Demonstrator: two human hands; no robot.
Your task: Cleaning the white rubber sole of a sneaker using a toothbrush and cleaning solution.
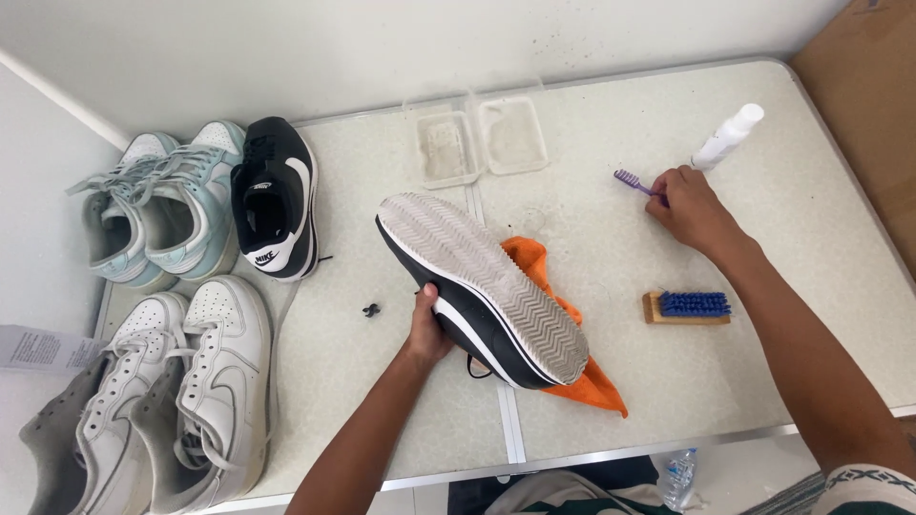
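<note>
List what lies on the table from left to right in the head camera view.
White sneakers → black sneaker → small black clip → left hand → held shoe → wooden brush → right hand on the purple toothbrush → white bottle.

A pale speckled folding table [382, 401] is carrying an orange cloth [592, 381], a blue-bristled wooden brush [689, 307], a white spray bottle [727, 136], two clear plastic trays [477, 143], and sneakers: one black-and-white [277, 195], two mint [157, 205], two white [172, 381].
</note>
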